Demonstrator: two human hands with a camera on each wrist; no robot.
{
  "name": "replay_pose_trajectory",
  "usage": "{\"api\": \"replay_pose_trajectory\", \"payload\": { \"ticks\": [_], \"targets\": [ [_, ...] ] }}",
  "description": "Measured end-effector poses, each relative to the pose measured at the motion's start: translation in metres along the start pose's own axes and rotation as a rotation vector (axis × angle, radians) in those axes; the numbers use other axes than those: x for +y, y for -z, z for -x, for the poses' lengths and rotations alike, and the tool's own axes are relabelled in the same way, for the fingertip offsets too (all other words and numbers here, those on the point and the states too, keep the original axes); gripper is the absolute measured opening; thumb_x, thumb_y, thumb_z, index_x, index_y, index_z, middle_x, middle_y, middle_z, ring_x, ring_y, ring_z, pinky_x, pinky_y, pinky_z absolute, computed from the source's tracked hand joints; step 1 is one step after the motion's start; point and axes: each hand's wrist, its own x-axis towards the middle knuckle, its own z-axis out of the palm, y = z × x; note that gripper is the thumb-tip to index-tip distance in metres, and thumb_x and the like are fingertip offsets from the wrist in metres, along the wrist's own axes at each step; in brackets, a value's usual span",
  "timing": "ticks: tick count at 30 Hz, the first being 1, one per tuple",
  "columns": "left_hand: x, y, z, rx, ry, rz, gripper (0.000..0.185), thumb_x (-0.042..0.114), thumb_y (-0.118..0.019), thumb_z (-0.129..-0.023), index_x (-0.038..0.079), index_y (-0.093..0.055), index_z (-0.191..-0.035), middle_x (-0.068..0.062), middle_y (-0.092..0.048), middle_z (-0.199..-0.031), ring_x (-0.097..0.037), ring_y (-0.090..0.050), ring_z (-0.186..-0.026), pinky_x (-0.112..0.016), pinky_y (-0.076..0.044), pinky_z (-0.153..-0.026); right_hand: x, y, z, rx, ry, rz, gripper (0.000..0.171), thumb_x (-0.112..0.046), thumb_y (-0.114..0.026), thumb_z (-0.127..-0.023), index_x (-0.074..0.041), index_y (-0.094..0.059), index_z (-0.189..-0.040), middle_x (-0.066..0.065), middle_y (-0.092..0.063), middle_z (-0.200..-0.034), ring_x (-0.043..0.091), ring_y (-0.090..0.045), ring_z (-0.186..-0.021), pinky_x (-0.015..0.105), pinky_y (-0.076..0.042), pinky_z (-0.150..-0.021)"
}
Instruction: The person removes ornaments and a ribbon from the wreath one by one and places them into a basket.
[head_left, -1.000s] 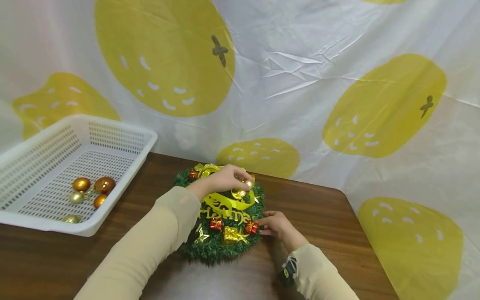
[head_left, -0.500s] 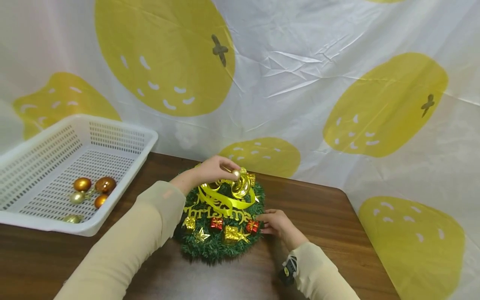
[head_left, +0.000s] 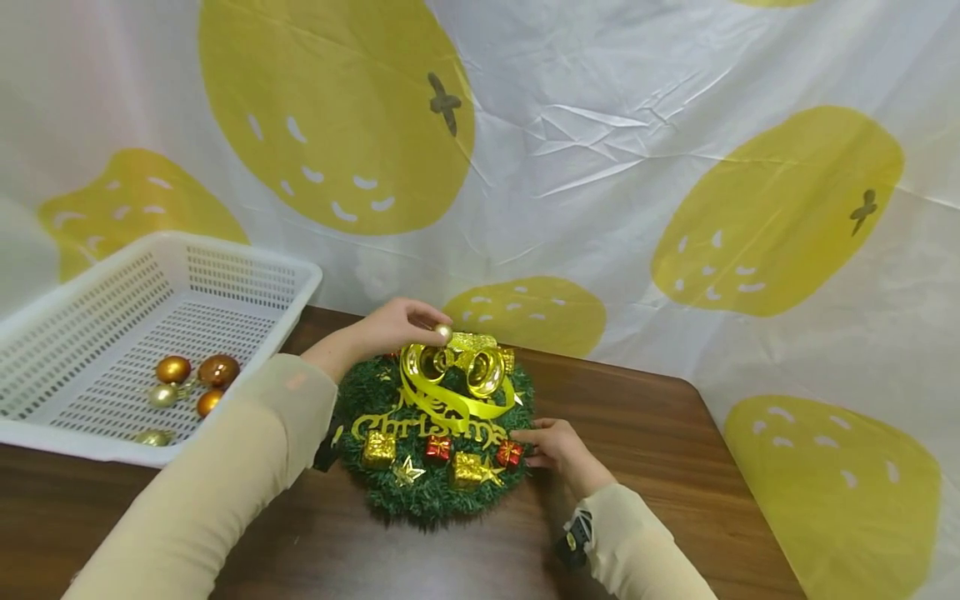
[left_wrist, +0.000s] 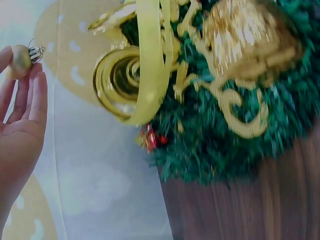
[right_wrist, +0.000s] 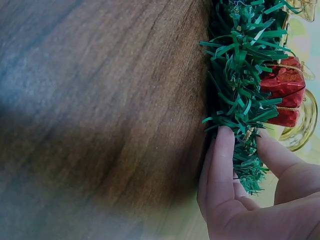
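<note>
At the twelve o'clock edge of the wreath [head_left: 435, 442], the left hand [head_left: 390, 327] pinches a small gold ball [head_left: 444, 332] between its fingertips, just above the gold bells [head_left: 457, 367]. Down at four o'clock, the right hand [head_left: 555, 447] grips the wreath's green rim, fingers [right_wrist: 220, 165] and thumb clamped on the needles beside a red gift box [right_wrist: 284, 97]. Well off at nine o'clock on the counter [head_left: 675, 433] sits a white basket [head_left: 247, 275] holding more balls [head_left: 187, 379].

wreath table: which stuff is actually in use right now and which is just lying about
In use: wreath, gripped at its edge by the right hand; small gold bauble, pinched by the left hand.
Lying about: white basket; baubles in it.
</note>
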Motion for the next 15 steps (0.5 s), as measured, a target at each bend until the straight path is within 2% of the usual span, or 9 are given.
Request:
{"api": "replay_pose_trajectory", "payload": {
  "ticks": [8,15],
  "targets": [
    [-0.008,0.022,0.01,0.029,0.03,-0.028,0.042,0.02,-0.062,-0.089,0.003,-0.056,-0.127,-0.018,-0.056,-0.129,-0.032,-0.053,-0.117,-0.046,-0.044,-0.099,0.001,0.001,-0.001,0.008,0.003,-0.017,0.063,-0.008,-0.067,-0.085,0.014,-0.034,-0.134,0.008,-0.045,-0.085,0.013,-0.045,-0.06,0.022,-0.055,-0.053],
    [-0.01,0.036,0.017,0.061,0.039,-0.027,0.044,0.018,-0.062,-0.089,0.001,-0.055,-0.128,-0.02,-0.059,-0.125,-0.031,-0.057,-0.112,-0.04,-0.048,-0.096,0.001,0.003,-0.001,0.004,0.016,-0.008,0.065,-0.007,-0.067,-0.085,0.015,-0.033,-0.135,0.014,-0.043,-0.094,0.017,-0.048,-0.07,0.024,-0.056,-0.056]
  ]
}}
